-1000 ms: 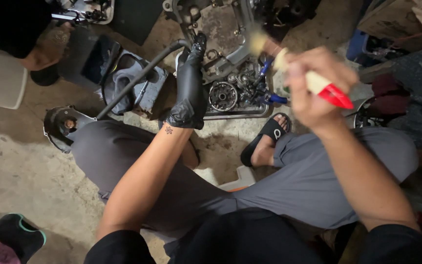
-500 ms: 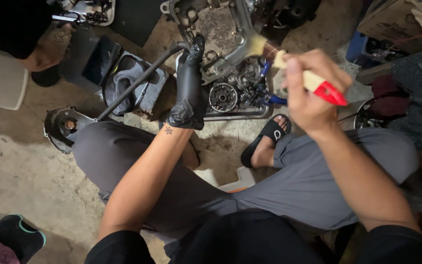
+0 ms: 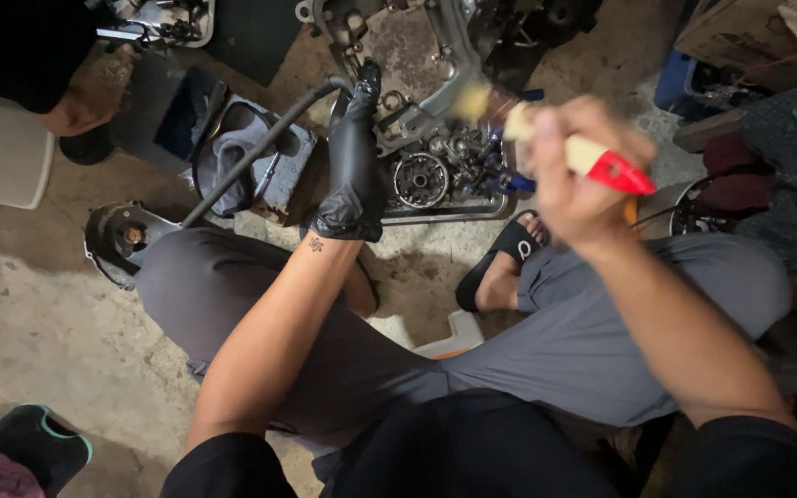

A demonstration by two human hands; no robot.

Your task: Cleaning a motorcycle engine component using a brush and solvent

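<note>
A brown cardboard box [image 3: 740,32] sits at the upper right.

One head-worn camera looks steeply down, close over the seated person's lap and the floor [image 3: 29,304] ahead.

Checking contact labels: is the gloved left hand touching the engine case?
Touching. The head view shows the gloved left hand with its fingertips pressed on the engine case edge, no gap visible.
</note>
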